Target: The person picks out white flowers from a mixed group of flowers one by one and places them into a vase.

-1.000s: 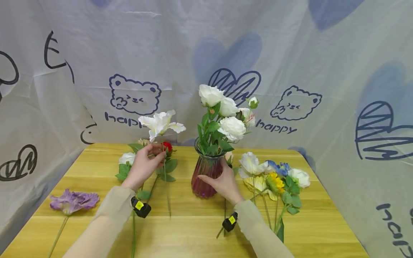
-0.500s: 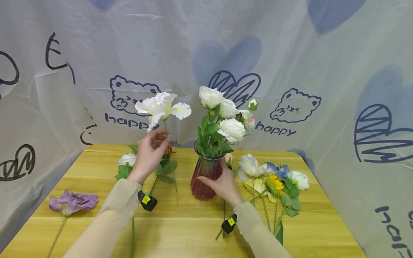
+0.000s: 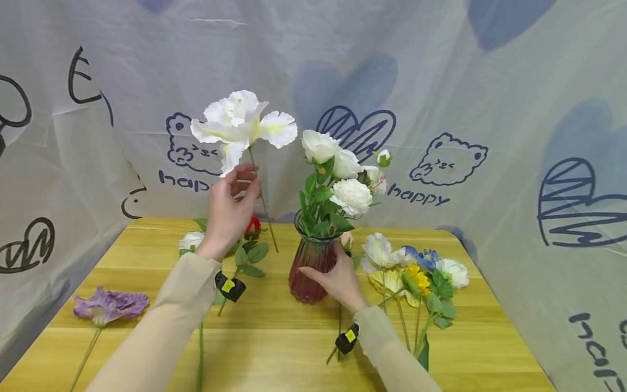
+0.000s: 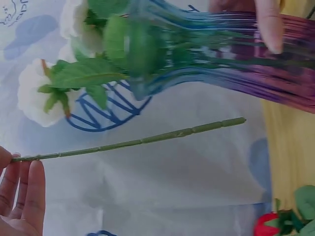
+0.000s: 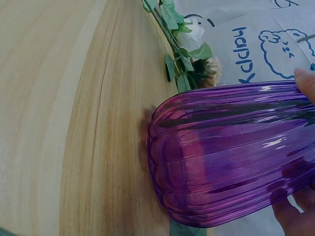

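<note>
My left hand [image 3: 231, 209] pinches the thin green stem [image 4: 142, 141] of a white iris-like flower [image 3: 245, 122], held up left of the vase with the stem's lower end hanging free in the air. My right hand [image 3: 340, 277] grips the ribbed glass vase [image 3: 307, 277], thumb on the near side and fingers round its far right side. The vase stands upright on the table, its purple-pink lower part also filling the right wrist view. White roses [image 3: 351, 196] with green leaves stand in it, their stems showing through the glass.
A purple flower [image 3: 111, 306] lies at the left of the wooden table [image 3: 274, 354]. Behind my left arm lie a white rose [image 3: 191, 240] and a red rose [image 3: 252, 226]. Right of the vase are a yellow sunflower [image 3: 417, 280], blue flowers [image 3: 422, 258] and white blooms. A printed cloth [image 3: 274, 65] hangs behind.
My left hand has risen with the white flower, lifting its stem off the level of the table flowers and tilting its lower end rightward. My right hand stays on the vase.
</note>
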